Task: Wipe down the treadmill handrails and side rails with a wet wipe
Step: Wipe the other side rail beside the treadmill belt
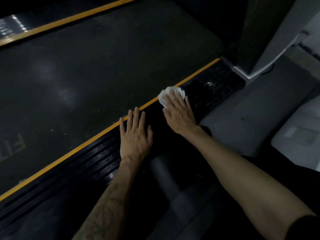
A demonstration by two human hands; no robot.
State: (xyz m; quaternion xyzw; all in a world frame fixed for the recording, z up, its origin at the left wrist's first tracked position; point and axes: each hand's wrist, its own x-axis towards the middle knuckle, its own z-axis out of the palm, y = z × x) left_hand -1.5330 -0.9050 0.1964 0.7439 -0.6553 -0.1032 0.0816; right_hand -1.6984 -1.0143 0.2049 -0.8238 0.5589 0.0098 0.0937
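Note:
A black ribbed side rail (213,89) with a yellow inner stripe runs diagonally across the treadmill, from lower left to upper right. A crumpled white wet wipe (164,96) lies on this rail. My right hand (180,113) presses flat on the wipe with straight fingers, covering its near part. My left hand (136,134) rests flat on the same rail just to the left, fingers spread, its fingertips reaching the yellow stripe. The rail beyond the wipe glistens with wet patches.
The dark running belt (86,75) fills the upper left, with a second yellow-edged rail (69,19) on its far side. A grey upright post (263,35) stands at the rail's far end. Grey floor (251,110) lies to the right.

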